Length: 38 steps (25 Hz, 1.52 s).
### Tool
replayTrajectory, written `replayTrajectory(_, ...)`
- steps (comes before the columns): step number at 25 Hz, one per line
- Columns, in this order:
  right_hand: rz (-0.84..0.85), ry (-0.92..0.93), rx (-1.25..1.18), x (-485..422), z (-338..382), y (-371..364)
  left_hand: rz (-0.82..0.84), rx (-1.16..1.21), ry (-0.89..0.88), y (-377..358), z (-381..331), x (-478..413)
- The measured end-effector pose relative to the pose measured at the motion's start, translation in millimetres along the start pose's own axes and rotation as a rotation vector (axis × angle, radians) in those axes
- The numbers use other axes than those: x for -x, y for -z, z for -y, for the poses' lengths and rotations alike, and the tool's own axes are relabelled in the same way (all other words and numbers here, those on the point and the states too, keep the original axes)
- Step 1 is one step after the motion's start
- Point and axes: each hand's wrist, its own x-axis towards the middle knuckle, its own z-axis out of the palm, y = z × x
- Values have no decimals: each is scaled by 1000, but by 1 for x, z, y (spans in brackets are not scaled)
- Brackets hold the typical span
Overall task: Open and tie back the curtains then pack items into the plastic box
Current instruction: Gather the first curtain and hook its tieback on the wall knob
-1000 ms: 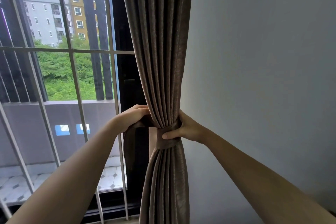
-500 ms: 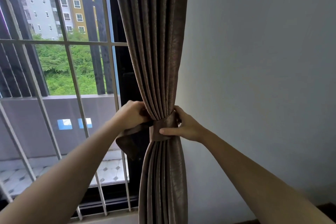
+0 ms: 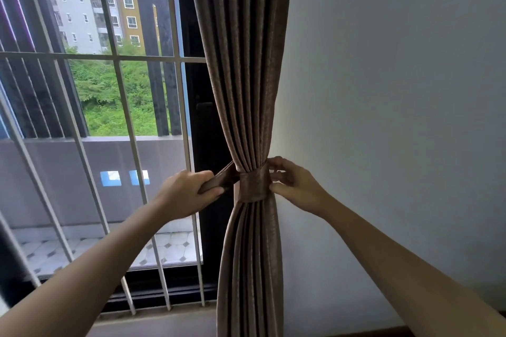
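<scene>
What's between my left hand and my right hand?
The gathered curtain, cinched by the tieback band, fills the gap between left hand and right hand, as the head view shows; the left hand grips its loose end.

Both arms outstretched, left hand (image 3: 189, 194) gripping tie-back (image 3: 253, 186), right hand (image 3: 297, 186) fingers (image 3: 278, 163) pinching it

Beyond the white window grille (image 3: 117, 57) are apartment blocks (image 3: 82, 13), green trees (image 3: 109, 96) and a tiled balcony floor (image 3: 169, 249); right of it, a plain wall (image 3: 383, 90).
</scene>
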Motion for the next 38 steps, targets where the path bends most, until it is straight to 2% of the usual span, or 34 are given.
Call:
replayTrajectory(5,88,-37,-69,0,9,2,83,98,-195,-2,-56,10)
replayTrajectory(8,64,-55,-105,0,9,7,67,228,-216,-4,-65,5)
replayTrajectory(12,83,-95,-130,-4,11,8,37,333,-190,-12,-64,0)
replayTrajectory(18,71,-131,-190,-6,21,4,48,455,9,-14,-55,-9)
replayTrajectory(20,64,-136,-164,-8,20,2,44,466,20,-17,-52,-10)
replayTrajectory(23,46,-131,-154,-9,20,-2,-83,425,-55,-22,-47,-10)
replayTrajectory(27,6,-122,-166,-9,17,-8,-307,478,101,-29,-50,-11)
replayTrajectory(30,14,-118,-168,-10,17,-11,-403,398,94,-37,-53,-14)
replayTrajectory(34,25,-112,-140,-12,21,-11,-448,318,102,-40,-57,-17)
replayTrajectory(38,36,-105,-175,-13,21,-9,-394,233,108,-33,-52,-26)
